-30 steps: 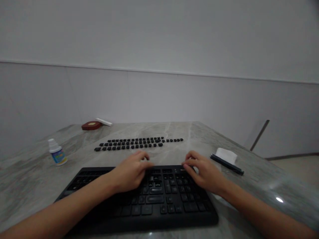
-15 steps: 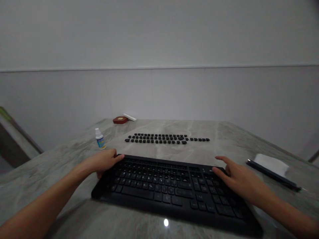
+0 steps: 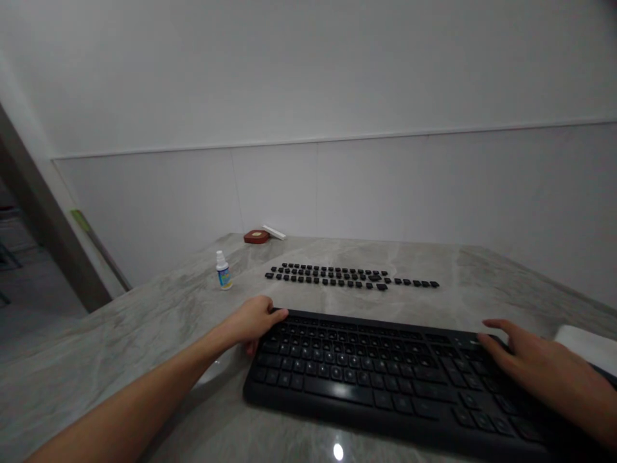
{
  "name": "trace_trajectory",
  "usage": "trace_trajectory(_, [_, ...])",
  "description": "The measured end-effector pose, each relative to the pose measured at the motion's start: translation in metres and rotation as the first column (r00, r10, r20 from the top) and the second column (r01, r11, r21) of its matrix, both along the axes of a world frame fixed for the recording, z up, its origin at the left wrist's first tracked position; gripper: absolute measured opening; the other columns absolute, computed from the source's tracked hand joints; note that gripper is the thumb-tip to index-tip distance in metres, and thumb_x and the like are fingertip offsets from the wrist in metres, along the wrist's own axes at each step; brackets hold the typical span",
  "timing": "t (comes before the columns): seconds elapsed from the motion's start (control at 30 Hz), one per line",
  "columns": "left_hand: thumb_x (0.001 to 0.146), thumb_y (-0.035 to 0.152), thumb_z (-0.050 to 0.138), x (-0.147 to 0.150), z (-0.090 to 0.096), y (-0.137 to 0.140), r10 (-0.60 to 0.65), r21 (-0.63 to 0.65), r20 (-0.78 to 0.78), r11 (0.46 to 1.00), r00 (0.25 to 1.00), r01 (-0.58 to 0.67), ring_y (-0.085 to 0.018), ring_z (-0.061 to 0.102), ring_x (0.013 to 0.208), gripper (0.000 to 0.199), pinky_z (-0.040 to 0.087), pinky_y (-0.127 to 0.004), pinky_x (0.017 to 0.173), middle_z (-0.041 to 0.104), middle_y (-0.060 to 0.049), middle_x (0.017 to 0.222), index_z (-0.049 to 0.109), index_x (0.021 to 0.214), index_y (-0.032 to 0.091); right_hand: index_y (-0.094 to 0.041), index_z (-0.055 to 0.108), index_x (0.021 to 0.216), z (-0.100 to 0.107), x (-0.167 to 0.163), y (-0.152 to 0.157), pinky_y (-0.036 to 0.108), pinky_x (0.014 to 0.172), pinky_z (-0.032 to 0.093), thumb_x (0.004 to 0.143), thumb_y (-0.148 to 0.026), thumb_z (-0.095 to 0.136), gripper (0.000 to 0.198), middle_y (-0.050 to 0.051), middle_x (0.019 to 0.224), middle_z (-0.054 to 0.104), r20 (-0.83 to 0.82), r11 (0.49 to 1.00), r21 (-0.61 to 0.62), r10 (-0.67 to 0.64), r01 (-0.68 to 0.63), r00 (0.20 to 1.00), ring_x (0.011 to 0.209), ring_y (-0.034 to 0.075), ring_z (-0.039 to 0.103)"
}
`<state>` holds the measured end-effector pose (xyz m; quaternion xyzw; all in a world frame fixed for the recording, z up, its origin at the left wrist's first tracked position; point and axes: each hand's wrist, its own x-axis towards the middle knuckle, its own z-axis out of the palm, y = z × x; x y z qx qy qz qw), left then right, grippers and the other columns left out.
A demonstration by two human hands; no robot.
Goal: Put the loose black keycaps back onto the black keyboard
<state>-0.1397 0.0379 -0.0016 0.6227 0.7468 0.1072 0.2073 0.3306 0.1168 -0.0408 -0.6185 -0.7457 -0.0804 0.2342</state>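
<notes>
Keyboard (image 3: 371,379): black, wide, at the front of the marbled grey table (image 3: 274,440); its middle is the clock's centre here. Its 3 o'clock end sits nearer the wearer than its 9 o'clock end. Many places in the upper rows look bare of caps. Glare lies on the space bar (image 3: 338,390). Whether the underside rests flat, I cannot tell.
Left hand (image 3: 254,318): at 10 o'clock, gripping the corner of the keyboard, thumb on the top edge, the other fingers curled down around the side.
Right hand (image 3: 535,360): near 3 o'clock, over the far corner; thumb touching the top, index finger stretched apart from it past the back edge. The remaining fingers are hidden, so I cannot tell whether it grips.
Loose keys (image 3: 341,283): black, at 12 o'clock, set in three long rows apart from the keyboard, with a short single line trailing towards 1 o'clock.
Bottle (image 3: 223,273): small, white, blue label, upright at 10 o'clock.
Box (image 3: 256,237): reddish-brown, between 10 and 11 o'clock, near the table's back edge.
White strip (image 3: 274,233): just beside the box, slanting.
White sheet (image 3: 585,350): at 3 o'clock, beyond the right hand and partly hidden by it; paper or cloth, unclear.
Wall (image 3: 385,193): pale, behind everything at 12 o'clock.
</notes>
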Motion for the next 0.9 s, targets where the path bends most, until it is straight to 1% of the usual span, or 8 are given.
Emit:
trace_trajectory(0.1, [0.088,0.054,0.041,-0.008,-0.004,0.004,0.019,-0.034,0.022,0.999,1.000,-0.018,-0.018,0.058,0.036,0.043,0.038,-0.023,0.037,0.060,-0.002,0.047,0.057,0.073,0.017,-0.011,0.067,0.105,0.000,-0.002,-0.003,0.047,0.061,0.051,0.088,-0.043,0.041,0.045,0.020,0.078,0.072,0.092,0.994,-0.104,-0.023,0.032,0.996,0.066,0.036,0.070])
trace_trajectory(0.17, [0.089,0.052,0.040,-0.021,-0.006,0.009,0.026,0.093,-0.044,0.995,0.999,-0.022,-0.018,0.059,0.037,0.045,0.041,-0.024,0.040,0.062,-0.002,0.050,0.057,0.067,0.017,-0.009,0.065,0.109,0.001,-0.006,-0.007,0.048,0.067,0.052,0.089,-0.041,0.040,0.045,0.022,0.085,0.071,0.159,1.000,-0.017,-0.007,0.010,0.987,0.073,0.036,0.069])
trace_trajectory(0.3, [0.090,0.037,0.044,-0.049,-0.013,0.026,0.103,0.369,-0.163,0.929,0.981,-0.037,-0.021,0.068,0.077,0.029,0.050,-0.029,0.071,0.071,-0.006,0.081,0.063,0.080,0.017,-0.011,0.063,0.111,0.009,-0.021,-0.016,0.046,0.075,0.052,0.089,-0.038,0.042,0.041,0.017,0.094,0.067,0.214,0.975,0.181,0.086,-0.126,0.973,0.080,0.031,0.067])
trace_trajectory(0.43, [0.088,0.025,0.046,-0.061,-0.024,0.042,0.180,0.498,-0.227,0.866,0.957,-0.045,-0.024,0.063,0.098,0.027,0.047,-0.034,0.088,0.066,-0.009,0.105,0.061,0.110,0.017,-0.017,0.065,0.102,0.027,-0.060,-0.028,0.038,0.073,0.051,0.093,-0.032,0.039,0.031,0.010,0.093,0.066,0.208,0.908,0.195,0.332,-0.371,0.920,0.079,0.023,0.065])
trace_trajectory(0.6, [0.089,0.028,0.046,-0.060,-0.031,0.052,0.157,0.502,-0.305,0.865,0.939,0.019,-0.027,0.062,0.101,0.040,0.049,-0.038,0.086,0.055,-0.011,0.126,0.053,0.129,0.023,-0.017,0.065,0.091,0.046,-0.139,-0.040,0.031,0.064,0.045,0.091,-0.017,0.039,0.026,0.007,0.079,0.064,0.234,0.775,0.081,0.596,-0.627,0.768,0.070,0.019,0.062])
trace_trajectory(0.7, [0.090,0.030,0.046,-0.061,-0.030,0.056,0.122,0.477,-0.338,0.877,0.933,0.058,-0.028,0.062,0.104,0.043,0.049,-0.037,0.088,0.053,-0.009,0.132,0.053,0.132,0.026,-0.015,0.064,0.087,0.043,-0.183,-0.042,0.028,0.059,0.040,0.088,-0.014,0.041,0.023,0.007,0.074,0.063,0.214,0.695,0.106,0.683,-0.711,0.699,0.065,0.017,0.059])
trace_trajectory(0.8, [0.090,0.030,0.045,-0.065,-0.028,0.059,0.055,0.449,-0.367,0.885,0.929,0.125,-0.028,0.060,0.110,0.042,0.048,-0.037,0.093,0.049,-0.004,0.139,0.057,0.130,0.030,-0.015,0.063,0.087,0.033,-0.206,-0.045,0.027,0.055,0.037,0.086,-0.013,0.044,0.020,0.006,0.073,0.063,0.187,0.631,0.118,0.744,-0.767,0.641,0.061,0.016,0.057])
trace_trajectory(0.9, [0.090,0.030,0.043,-0.068,-0.029,0.061,0.013,0.439,-0.372,0.883,0.928,0.164,-0.028,0.057,0.115,0.041,0.047,-0.037,0.096,0.051,-0.003,0.139,0.059,0.128,0.028,-0.016,0.064,0.090,0.025,-0.207,-0.047,0.027,0.055,0.037,0.085,-0.013,0.045,0.019,0.006,0.076,0.064,0.165,0.605,0.102,0.772,-0.789,0.614,0.060,0.016,0.057])
